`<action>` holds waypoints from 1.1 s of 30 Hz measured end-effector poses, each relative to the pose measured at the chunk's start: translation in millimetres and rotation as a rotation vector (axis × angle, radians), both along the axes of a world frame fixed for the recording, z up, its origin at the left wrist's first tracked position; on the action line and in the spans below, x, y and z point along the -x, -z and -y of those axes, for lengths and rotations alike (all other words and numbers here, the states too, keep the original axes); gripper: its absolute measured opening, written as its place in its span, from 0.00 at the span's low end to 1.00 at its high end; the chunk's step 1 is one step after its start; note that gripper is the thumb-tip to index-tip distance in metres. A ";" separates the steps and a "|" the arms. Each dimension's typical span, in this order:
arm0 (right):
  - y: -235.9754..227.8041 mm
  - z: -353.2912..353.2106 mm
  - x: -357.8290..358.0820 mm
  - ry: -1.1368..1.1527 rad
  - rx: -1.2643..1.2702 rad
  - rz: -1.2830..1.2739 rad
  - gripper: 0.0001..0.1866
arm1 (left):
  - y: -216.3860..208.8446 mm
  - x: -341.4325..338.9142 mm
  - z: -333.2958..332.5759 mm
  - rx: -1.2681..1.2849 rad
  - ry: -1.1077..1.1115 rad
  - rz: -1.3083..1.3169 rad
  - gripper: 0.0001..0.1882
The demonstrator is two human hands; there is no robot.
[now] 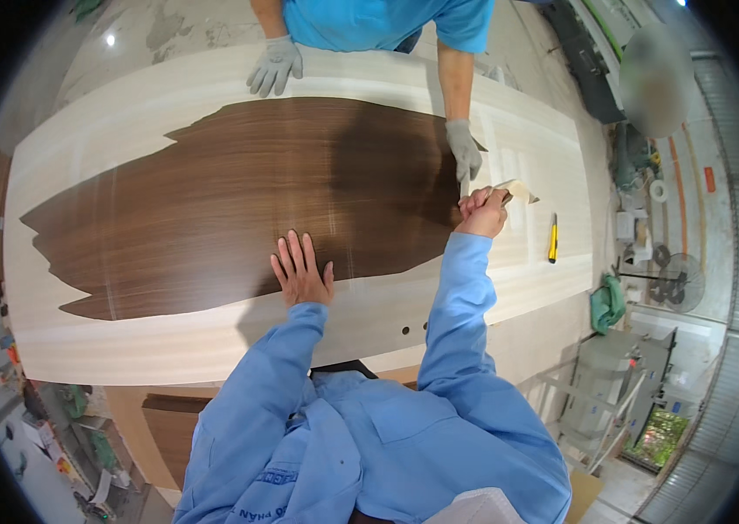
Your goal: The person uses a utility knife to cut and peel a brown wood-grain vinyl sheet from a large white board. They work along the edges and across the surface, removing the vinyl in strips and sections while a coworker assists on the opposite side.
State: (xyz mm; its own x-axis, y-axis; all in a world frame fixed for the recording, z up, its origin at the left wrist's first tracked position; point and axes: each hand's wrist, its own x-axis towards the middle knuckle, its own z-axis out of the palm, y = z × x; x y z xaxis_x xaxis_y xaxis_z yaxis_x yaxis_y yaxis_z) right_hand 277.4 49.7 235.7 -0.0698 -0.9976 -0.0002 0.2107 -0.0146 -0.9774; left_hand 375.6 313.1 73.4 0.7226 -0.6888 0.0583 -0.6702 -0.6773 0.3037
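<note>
A sheet of dark brown wood-grain veneer (212,201) with jagged torn edges covers the middle of a large pale board (527,262). My left hand (302,275) lies flat with fingers spread on the veneer's near edge. At the veneer's right end, my right hand (483,214) is closed on a curled veneer strip (518,189), its pale underside showing. Just beyond it, a co-worker's gloved hand (464,148) points down, holding a thin pale tool (464,186) whose kind I cannot make out. The co-worker's other gloved hand (276,65) presses on the board's far edge.
A yellow utility knife (553,238) lies on the board, right of my right hand. Two dark round holes (405,330) show near the front edge. Across the board stands the co-worker in a bright blue shirt (369,22). A fan (680,281) stands off to the right.
</note>
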 end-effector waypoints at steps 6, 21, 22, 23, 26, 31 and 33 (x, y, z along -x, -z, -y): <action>44.9 -4.7 51.4 -0.238 -0.025 -0.020 0.20 | 5.8 -48.7 -48.9 0.047 0.269 -0.010 0.39; 101.8 -0.4 15.1 -0.068 -0.295 -0.092 0.34 | -7.7 -272.1 -247.7 0.051 0.219 0.048 0.37; 106.9 5.1 8.2 0.041 -0.321 -0.176 0.34 | -10.4 -276.3 -247.6 0.085 0.217 0.031 0.37; 110.5 9.8 4.7 0.016 -0.308 -0.185 0.32 | -13.2 -276.3 -247.5 0.085 0.201 -0.006 0.38; 111.6 23.4 -2.9 0.227 -0.300 -0.286 0.29 | -15.1 -278.6 -245.7 0.044 0.197 -0.084 0.40; 89.3 13.3 -1.7 0.395 -0.286 -0.290 0.28 | -9.5 -280.4 -245.3 0.035 0.197 -0.131 0.39; 81.0 5.7 -3.8 0.416 -0.271 -0.283 0.28 | -9.6 -281.5 -246.0 -0.017 0.212 -0.156 0.39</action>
